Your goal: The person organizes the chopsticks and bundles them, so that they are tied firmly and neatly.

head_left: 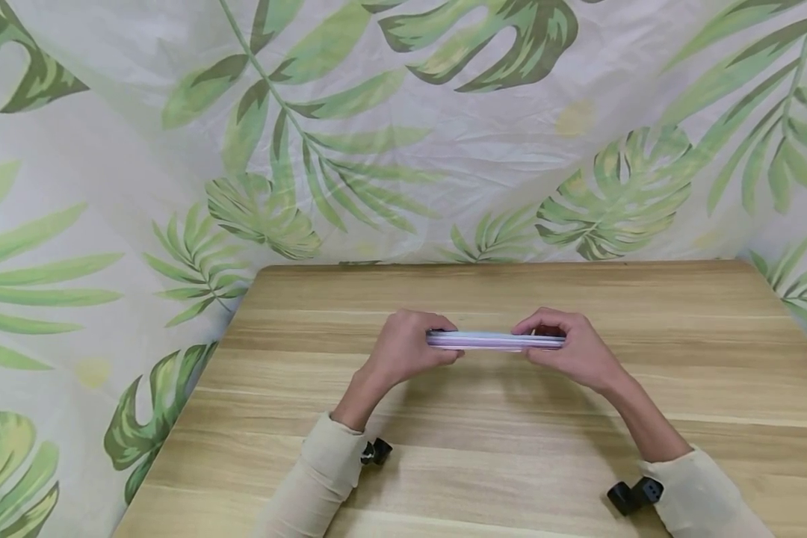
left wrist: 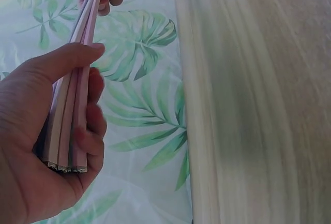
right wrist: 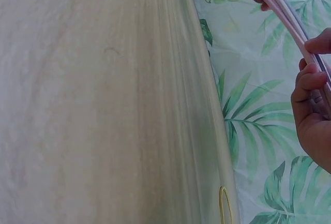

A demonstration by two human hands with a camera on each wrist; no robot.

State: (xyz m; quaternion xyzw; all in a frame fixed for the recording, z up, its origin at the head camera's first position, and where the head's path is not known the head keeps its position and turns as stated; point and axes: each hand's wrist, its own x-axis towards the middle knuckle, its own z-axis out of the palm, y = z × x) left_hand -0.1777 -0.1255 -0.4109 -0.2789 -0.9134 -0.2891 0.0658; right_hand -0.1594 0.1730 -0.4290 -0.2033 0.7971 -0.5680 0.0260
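A bundle of long, thin sticks (head_left: 484, 341) in pastel pink, lilac and white is held level above the table, one end in each hand. My left hand (head_left: 405, 350) grips the left end, thumb on one side and curled fingers on the other. In the left wrist view, the sticks' squared ends (left wrist: 66, 164) show near that palm. My right hand (head_left: 573, 350) pinches the right end between thumb and fingers. Seen from the right wrist, the bundle (right wrist: 289, 19) slants between both hands; part of its near end is cut off by the frame.
Below the hands is a wood-grain table (head_left: 296, 359). A thin yellow loop (right wrist: 225, 204), like a rubber band, lies by the table's edge. Leaf-print fabric (head_left: 484, 172) hangs behind and beside the table. Small black cameras (head_left: 635, 495) sit at both sleeve cuffs.
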